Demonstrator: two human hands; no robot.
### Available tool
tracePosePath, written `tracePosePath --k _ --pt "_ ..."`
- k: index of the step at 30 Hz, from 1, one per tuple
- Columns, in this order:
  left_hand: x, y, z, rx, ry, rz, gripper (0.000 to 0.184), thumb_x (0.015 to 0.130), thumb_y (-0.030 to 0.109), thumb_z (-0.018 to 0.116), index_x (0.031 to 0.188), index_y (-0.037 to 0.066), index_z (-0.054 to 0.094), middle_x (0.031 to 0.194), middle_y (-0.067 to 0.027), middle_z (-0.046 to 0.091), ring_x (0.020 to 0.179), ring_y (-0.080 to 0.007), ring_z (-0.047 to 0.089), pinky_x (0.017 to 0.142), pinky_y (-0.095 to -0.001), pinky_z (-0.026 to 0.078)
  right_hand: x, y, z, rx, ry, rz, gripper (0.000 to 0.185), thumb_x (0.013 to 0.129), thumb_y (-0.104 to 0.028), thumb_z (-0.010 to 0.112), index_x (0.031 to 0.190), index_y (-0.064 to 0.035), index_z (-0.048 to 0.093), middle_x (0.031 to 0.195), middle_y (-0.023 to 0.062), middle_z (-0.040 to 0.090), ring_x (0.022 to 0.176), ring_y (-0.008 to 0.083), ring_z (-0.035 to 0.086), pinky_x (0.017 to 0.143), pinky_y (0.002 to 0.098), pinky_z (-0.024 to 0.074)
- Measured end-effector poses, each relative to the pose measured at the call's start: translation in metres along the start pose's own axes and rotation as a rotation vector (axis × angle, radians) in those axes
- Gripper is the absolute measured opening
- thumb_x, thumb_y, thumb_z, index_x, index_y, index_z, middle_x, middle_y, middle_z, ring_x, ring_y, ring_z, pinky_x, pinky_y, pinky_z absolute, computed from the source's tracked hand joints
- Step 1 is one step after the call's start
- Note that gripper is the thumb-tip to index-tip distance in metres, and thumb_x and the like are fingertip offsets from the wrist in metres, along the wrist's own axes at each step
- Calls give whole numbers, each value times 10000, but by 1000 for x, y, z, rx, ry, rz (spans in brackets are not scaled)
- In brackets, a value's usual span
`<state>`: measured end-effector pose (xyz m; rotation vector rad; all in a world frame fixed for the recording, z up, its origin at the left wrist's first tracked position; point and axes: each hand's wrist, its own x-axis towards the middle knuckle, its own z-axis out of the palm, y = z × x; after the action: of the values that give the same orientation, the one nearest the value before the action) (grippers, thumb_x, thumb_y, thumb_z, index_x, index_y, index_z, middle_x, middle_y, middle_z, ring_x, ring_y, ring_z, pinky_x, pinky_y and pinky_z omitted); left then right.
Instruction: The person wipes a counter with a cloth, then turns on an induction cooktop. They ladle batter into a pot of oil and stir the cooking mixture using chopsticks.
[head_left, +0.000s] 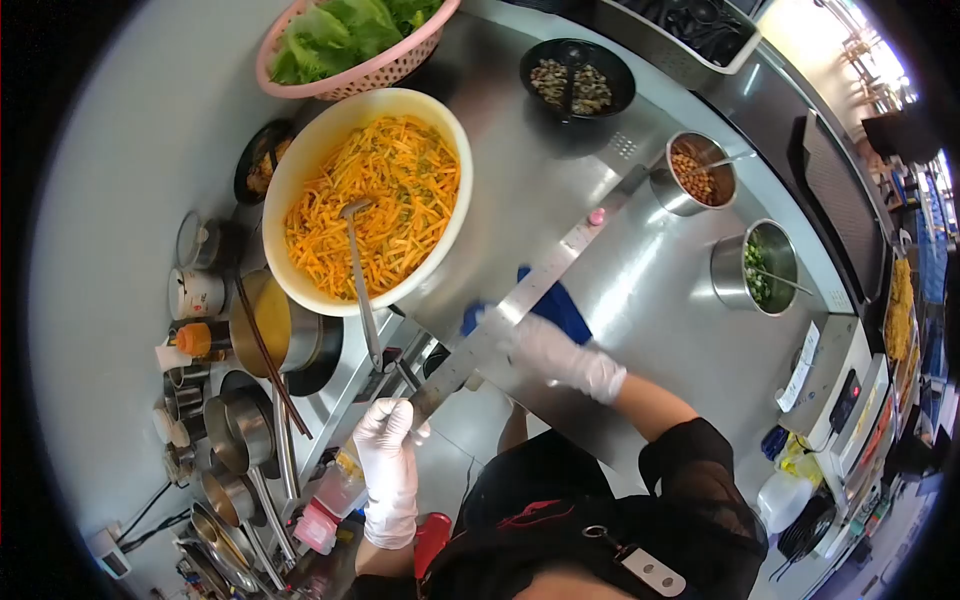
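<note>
A long flat metal strip (540, 275) slants across my view above the steel counter, its near end pinched in my gloved left hand (388, 450). My right hand (550, 350), gloved too and smeared by motion, is at the strip's middle with a blue cloth (562, 312). Parts of the cloth show on both sides of the strip. The right fingers are blurred, but they appear closed on the cloth. A small pink spot (597, 216) sits on the strip toward its far end.
A large bowl of shredded orange food (455, 200) with a ladle (360, 280) stands left on the steel counter (640, 290). Behind are a pink lettuce basket (400, 62) and black bowl (535, 95). Steel pots (675, 195) stand right; saucepans (228, 430) line the left.
</note>
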<state>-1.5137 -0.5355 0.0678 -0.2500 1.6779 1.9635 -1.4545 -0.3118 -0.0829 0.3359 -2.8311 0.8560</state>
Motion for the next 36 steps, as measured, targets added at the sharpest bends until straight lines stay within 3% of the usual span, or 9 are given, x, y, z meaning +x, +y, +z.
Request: tracePosePath --k 3,9,15,22,27,29,31,33,36 --pt "5 -14 -9 20 -21 -4 67 828 92 648 809 46 602 701 -13 557 588 -119 507 544 -249 426 -48 -15 -7 -150 -67 -118 471 670 -174 586 1129 -79 547 1237 86 496 1229 254 408 1061 428 284" --pt "24 -38 -2 14 -3 23 96 863 85 595 781 35 587 664 -28 553 549 -118 488 530 -243 378 -45 61 -54 -417 86 469 514 758 -170 582 1249 -65 472 1334 114 418 1276 298 329 1053 502 216" --pt "105 -91 22 7 86 -142 128 857 168 631 840 45 595 708 -30 601 571 -105 547 528 -210 411 -108 18 -51 -413 195 671 497 781 -172 569 1252 -49 468 1336 127 419 1283 335 318 1057 545 180" --pt "148 -120 28 -8 2 -39 363 913 181 526 1198 -34 466 1155 -111 544 1040 -259 554 883 -353 437 -201 -19 -50 -483 318 999 526 769 -233 593 1243 -39 470 1337 153 406 1289 352 296 1045 569 166" --pt "119 -106 41 417 87 15 306 901 147 525 1185 35 548 1022 -86 594 762 -164 575 689 -258 462 -287 -24 -56 -627 573 1437 570 775 -259 611 1258 -7 445 1339 205 382 1278 379 291 1038 581 153" --pt "102 -107 67 583 38 115 281 889 181 540 1138 64 593 984 -31 623 745 -107 542 610 -245 421 -294 -26 -78 -700 698 1424 562 787 -245 617 1256 11 444 1332 226 383 1249 389 334 1034 526 228" --pt "76 -103 116 620 -234 184 289 904 176 518 1160 56 576 1003 -49 622 771 -120 559 657 -253 441 -290 -5 -111 -588 1117 1224 507 834 -214 600 1266 -4 438 1272 228 446 1118 350 477 944 394 386" --pt "59 -102 177 462 -468 64 338 914 165 500 1223 30 517 1060 -98 610 876 -176 591 763 -295 463 -265 17 -146 353 1503 1244 484 882 -225 557 1292 -20 403 1161 153 530 958 227 542 860 339 432" --pt "73 -130 257 173 -732 -136 477 918 166 488 1340 -3 342 1230 -197 496 1054 -273 554 905 -374 434 -245 62 -163 641 1501 970 487 923 -239 490 1335 -22 346 1024 80 558 791 97 507 724 245 441"
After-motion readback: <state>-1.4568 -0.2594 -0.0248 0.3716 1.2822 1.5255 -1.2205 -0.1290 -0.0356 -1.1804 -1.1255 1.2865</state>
